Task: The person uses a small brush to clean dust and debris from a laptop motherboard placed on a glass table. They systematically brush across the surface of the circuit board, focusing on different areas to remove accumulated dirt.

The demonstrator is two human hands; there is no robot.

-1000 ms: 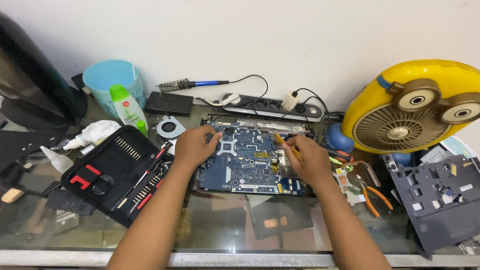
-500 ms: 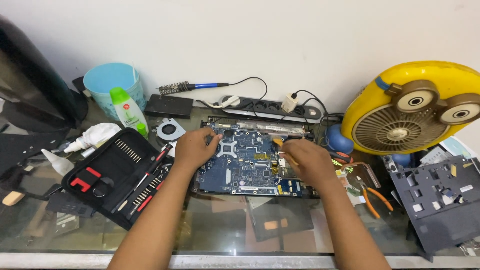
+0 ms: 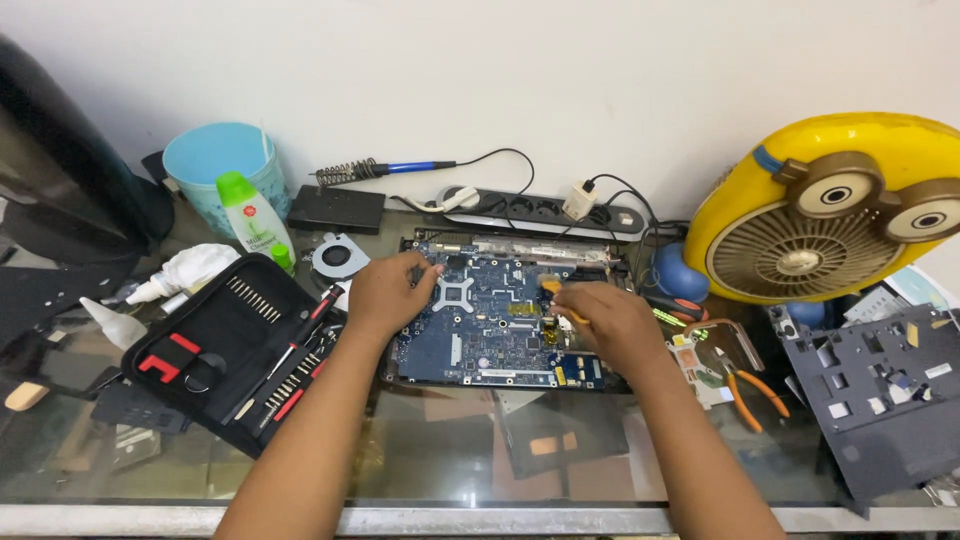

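Against the frame half a second back, the head view shows little change: the right hand [image 3: 612,322] sits much where it was over the right part of the blue laptop motherboard [image 3: 490,330], and the orange tool [image 3: 556,295] in its grip now shows a shorter tip. A second back, that tool stood higher and its thin shaft was plainly seen slanting across the fingers. The left hand [image 3: 385,295] has kept its place on the board's upper left edge.

The motherboard lies flat at the centre of the frame on the glass table [image 3: 440,450], its long axis running left to right, component side up. It is deep blue, with a silver square processor bracket [image 3: 455,293] near its upper middle and small yellow and white connectors toward the lower right.

The left hand's fingers are curled down onto the board's edge, thumb tip near the bracket; whether they pinch anything cannot be told. The right hand is closed around the orange tool, whose tip points to the upper left.

Left of the board lies an open black screwdriver kit [image 3: 235,350]. At far right stands a yellow fan [image 3: 830,215], with orange-handled pliers [image 3: 745,390] below it.
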